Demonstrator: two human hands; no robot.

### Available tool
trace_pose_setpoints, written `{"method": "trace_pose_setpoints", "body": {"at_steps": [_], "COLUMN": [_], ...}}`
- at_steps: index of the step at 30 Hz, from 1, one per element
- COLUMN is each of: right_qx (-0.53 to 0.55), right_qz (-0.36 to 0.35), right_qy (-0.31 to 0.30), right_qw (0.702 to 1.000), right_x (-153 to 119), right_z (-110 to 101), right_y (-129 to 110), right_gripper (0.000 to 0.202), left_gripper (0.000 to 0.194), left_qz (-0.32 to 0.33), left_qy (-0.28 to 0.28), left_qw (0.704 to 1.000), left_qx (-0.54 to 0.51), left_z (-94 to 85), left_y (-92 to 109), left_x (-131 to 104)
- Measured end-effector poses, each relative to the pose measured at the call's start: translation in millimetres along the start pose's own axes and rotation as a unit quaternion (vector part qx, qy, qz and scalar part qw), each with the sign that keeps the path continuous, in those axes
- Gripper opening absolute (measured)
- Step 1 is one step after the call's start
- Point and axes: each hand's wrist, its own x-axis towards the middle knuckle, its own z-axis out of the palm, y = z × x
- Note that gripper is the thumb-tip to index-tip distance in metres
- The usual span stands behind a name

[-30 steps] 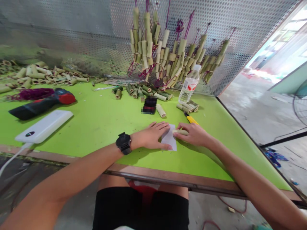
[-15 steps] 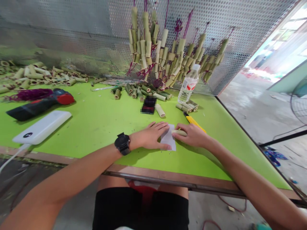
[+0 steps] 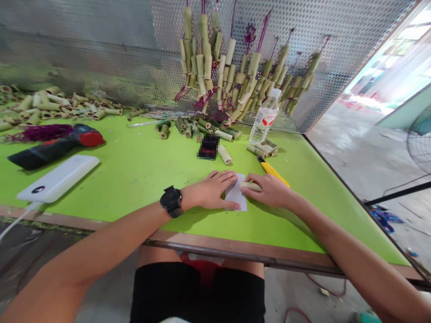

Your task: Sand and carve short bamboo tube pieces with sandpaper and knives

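A small pale sheet (image 3: 237, 194) lies on the green tabletop (image 3: 134, 179). My left hand (image 3: 215, 192), with a black watch at the wrist, rests flat on the sheet's left part, fingers spread. At the sheet's right edge, my right hand (image 3: 266, 190) is closed round a short bamboo piece (image 3: 251, 185), whose left end touches or overhangs the sheet. A yellow cutter (image 3: 275, 174) lies just behind my right hand. Another pale bamboo piece (image 3: 225, 154) sits behind the sheet, beside a dark blurred-out object (image 3: 208, 147).
Bamboo pieces (image 3: 50, 105) are heaped at the back left, near purple cord (image 3: 43, 133), a black-red tool (image 3: 57, 143) and a white power bank (image 3: 59, 178). A water bottle (image 3: 265, 117) stands at the back right. Bamboo strings (image 3: 235, 80) hang on the mesh wall (image 3: 134, 58).
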Motion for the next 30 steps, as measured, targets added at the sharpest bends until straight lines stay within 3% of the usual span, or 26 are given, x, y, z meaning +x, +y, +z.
{"method": "trace_pose_setpoints", "body": {"at_steps": [30], "right_qx": [0.006], "right_qz": [0.002], "right_qy": [-0.003], "right_qw": [1.0], "right_x": [0.0], "right_z": [-0.6], "right_y": [-1.8], "right_gripper": [0.042], "left_gripper": [0.113], "left_qz": [0.003], "left_qy": [0.006], "left_qw": [1.0], "left_qx": [0.0], "left_z": [1.3], "left_y": [-0.8], "left_x": [0.0]}}
